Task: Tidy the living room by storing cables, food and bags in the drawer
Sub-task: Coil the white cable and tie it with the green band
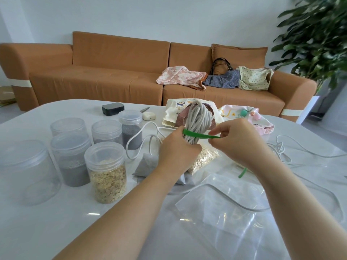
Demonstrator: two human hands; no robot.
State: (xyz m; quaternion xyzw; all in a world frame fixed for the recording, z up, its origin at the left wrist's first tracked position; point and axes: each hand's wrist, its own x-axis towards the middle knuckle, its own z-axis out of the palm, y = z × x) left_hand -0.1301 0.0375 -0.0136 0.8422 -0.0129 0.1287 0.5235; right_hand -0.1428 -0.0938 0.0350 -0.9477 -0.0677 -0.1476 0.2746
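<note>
white table [56,231]; left hand [176,149] grips cable coil [197,119], right hand [238,139] pinches green strap [199,135].

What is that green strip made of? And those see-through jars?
The green strip is probably a soft fabric tie, matte: it bends flat round the grey cable bundle and lies thin where the right hand pinches it. The jars look like clear plastic, slightly cloudy: oats and grey powder show through the walls.

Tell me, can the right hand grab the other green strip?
Probably not yet: the right hand pinches the green tie round the cable bundle. The spare strip lies uncovered beside its forearm.
</note>
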